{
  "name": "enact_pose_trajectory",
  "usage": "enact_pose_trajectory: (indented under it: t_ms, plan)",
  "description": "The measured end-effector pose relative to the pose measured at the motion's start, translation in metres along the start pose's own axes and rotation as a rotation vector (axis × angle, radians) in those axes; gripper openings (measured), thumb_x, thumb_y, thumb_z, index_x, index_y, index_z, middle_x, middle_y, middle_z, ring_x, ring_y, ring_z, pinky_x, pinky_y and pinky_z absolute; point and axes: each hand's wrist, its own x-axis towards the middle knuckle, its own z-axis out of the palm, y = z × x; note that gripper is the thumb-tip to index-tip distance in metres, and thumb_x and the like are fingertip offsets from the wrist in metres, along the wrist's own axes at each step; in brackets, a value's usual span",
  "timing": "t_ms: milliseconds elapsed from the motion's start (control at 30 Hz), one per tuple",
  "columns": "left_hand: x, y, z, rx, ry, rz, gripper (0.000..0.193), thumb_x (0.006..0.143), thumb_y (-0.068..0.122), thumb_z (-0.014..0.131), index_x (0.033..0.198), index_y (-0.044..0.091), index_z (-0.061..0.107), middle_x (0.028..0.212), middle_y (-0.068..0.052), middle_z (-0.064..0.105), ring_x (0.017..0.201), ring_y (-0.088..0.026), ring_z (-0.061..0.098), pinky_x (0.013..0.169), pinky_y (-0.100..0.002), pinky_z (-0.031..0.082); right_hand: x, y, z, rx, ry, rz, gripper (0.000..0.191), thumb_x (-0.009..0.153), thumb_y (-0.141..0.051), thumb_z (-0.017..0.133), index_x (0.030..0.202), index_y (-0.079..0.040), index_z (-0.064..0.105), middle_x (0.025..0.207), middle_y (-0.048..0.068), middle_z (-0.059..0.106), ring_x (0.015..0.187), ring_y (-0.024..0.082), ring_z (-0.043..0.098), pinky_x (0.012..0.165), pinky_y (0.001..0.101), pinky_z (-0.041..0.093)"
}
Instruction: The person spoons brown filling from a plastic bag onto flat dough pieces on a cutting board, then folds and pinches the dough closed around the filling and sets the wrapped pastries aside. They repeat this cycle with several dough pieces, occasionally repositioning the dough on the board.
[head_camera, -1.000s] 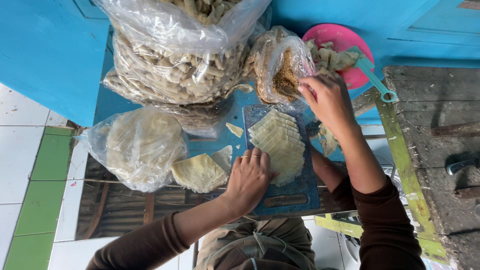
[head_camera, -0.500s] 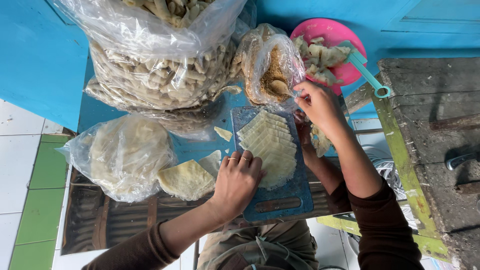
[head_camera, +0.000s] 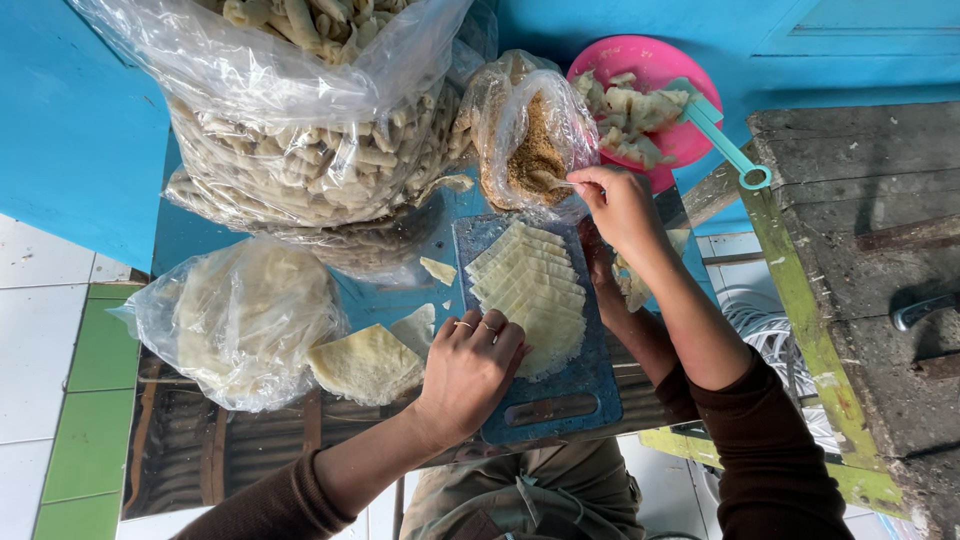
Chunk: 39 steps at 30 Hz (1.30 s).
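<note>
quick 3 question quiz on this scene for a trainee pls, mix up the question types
1. True or false: the left hand rests on the fanned strips of pale dough on the blue cutting board.
2. Where does the right hand reach? A) the pink bowl B) the small clear bag of brown filling C) the big bag of rolled pieces
3. Fill in: the pink bowl has a ____ coloured handle.

Key: 1 true; 2 B; 3 teal
</note>
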Motion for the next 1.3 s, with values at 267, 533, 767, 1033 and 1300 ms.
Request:
enact_pose_trajectory:
  t_ms: [267,533,767,1033,1300]
  plan:
    - [0.002,-0.004,0.001,-0.094,-0.049,-0.080,0.015,0.094,0.021,0.071,0.096,0.011,0.060,0.077,-0.004,0.068,0.078,-0.026,0.066,0.071,-0.041,0.050,0.001,0.002,-0.012,-0.007,0.031,0.091,0.018,0.098,-0.010,0.072,0.114,-0.005,0.077,0.091,0.010,0.078,0.071,0.012,0.067,0.065,0.0289,0.052]
    - [0.004,-0.002,0.000,-0.205,-0.191,-0.210,0.042,0.085,0.031,0.077,0.113,0.010,0.054,0.083,-0.006,0.070,0.084,-0.028,0.069,0.076,-0.043,0.051,-0.048,0.021,-0.030,0.392,-0.083,0.152,0.021,0.101,-0.009,0.067,0.120,-0.002,0.073,0.112,0.007,0.077,0.098,0.008,0.071,0.086,0.0226,0.055]
    - [0.002,0.002,0.006,-0.153,-0.167,-0.190,0.048,0.084,0.033,0.079,0.114,0.007,0.052,0.092,-0.010,0.070,0.090,-0.030,0.069,0.077,-0.044,0.050,-0.155,0.023,-0.024,0.393,-0.187,0.344,0.022,0.097,-0.010,0.068,0.116,-0.004,0.076,0.110,0.005,0.080,0.097,0.010,0.073,0.084,0.0236,0.057]
    - [0.001,0.002,0.007,-0.173,-0.192,-0.192,0.048,0.084,0.034,0.080,0.113,0.008,0.052,0.085,-0.010,0.069,0.085,-0.029,0.069,0.075,-0.044,0.049,-0.195,-0.003,-0.008,0.149,-0.001,0.088,0.021,0.094,-0.002,0.071,0.114,-0.006,0.077,0.104,0.007,0.078,0.090,0.012,0.074,0.076,0.0245,0.056]
    - [0.001,0.002,0.007,-0.155,-0.242,-0.192,0.048,0.084,0.034,0.080,0.113,0.008,0.051,0.084,-0.009,0.068,0.084,-0.028,0.069,0.074,-0.042,0.050,-0.199,-0.034,-0.013,-0.188,0.206,-0.288,0.032,0.087,0.010,0.072,0.114,-0.005,0.075,0.111,0.008,0.074,0.102,0.024,0.071,0.085,0.0341,0.057]
